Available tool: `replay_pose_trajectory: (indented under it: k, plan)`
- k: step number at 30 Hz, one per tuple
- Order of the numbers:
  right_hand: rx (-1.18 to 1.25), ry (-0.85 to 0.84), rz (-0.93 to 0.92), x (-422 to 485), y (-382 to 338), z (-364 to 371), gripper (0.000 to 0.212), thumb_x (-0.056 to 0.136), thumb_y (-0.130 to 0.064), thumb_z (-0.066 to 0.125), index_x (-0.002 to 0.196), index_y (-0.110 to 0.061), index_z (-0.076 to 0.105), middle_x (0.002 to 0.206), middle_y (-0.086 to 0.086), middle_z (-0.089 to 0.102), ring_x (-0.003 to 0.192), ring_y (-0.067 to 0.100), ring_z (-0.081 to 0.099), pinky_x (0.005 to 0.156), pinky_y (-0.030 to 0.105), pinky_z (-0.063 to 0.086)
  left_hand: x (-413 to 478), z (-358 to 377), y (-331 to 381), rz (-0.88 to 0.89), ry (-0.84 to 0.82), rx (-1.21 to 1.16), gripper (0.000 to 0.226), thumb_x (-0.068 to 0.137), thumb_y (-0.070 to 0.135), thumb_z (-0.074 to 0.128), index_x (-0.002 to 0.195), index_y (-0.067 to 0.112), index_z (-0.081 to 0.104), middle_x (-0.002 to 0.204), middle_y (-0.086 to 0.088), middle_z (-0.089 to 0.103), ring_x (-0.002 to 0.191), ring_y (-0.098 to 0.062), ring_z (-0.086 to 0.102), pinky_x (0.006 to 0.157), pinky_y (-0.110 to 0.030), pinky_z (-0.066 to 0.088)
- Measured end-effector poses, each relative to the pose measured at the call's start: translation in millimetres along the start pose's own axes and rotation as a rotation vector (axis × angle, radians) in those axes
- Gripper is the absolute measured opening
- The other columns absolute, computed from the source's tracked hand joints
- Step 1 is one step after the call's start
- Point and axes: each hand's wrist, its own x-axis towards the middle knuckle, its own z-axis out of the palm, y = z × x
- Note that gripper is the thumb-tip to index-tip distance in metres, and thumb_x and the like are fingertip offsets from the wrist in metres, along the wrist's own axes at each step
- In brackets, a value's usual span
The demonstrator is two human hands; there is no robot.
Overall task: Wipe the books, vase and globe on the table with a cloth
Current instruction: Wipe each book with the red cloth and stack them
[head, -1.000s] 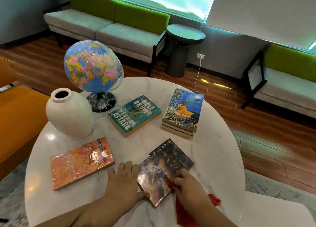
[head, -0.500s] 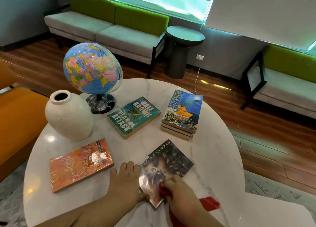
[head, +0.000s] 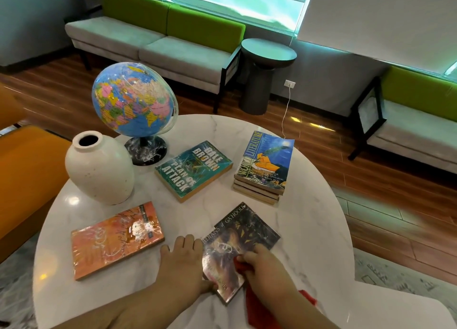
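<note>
On the round white marble table (head: 309, 229) lies a dark book (head: 243, 232) at the near edge. My left hand (head: 183, 262) rests flat beside it, thumb against its left edge. My right hand (head: 268, 266) grips a red cloth (head: 254, 304) and presses it on the book's lower right cover. An orange book (head: 116, 239) lies to the left, a teal book (head: 195, 169) in the middle, and a stack of books (head: 265, 165) to the right. The white vase (head: 99, 170) and the globe (head: 133, 101) stand at the far left.
An orange seat (head: 27, 170) stands close at the table's left. Behind are a grey-green sofa (head: 158, 41), a dark round side table (head: 267, 68) and a second sofa (head: 415, 120) at right. A white chair edge (head: 395, 309) is at the near right.
My right hand with the red cloth has slid left and back up across the dark book's cover. The left hand has stayed at the book's left edge.
</note>
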Motion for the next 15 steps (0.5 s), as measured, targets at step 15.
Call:
replay_pose_trajectory:
  k: [15]
  plan:
    - [-0.052,0.043,-0.038,9.8,11.8,3.0,0.023,0.097,-0.029,0.049,0.112,-0.024,0.065,0.095,-0.019,0.05,0.091,0.004,0.057,0.075,0.003,0.039,-0.3,-0.4,-1.2,0.013,-0.02,-0.003,0.088,0.066,0.081,0.053,0.129,0.022,0.036,0.126,0.003,0.036,0.118,-0.019,0.034,0.094,-0.043,0.031]
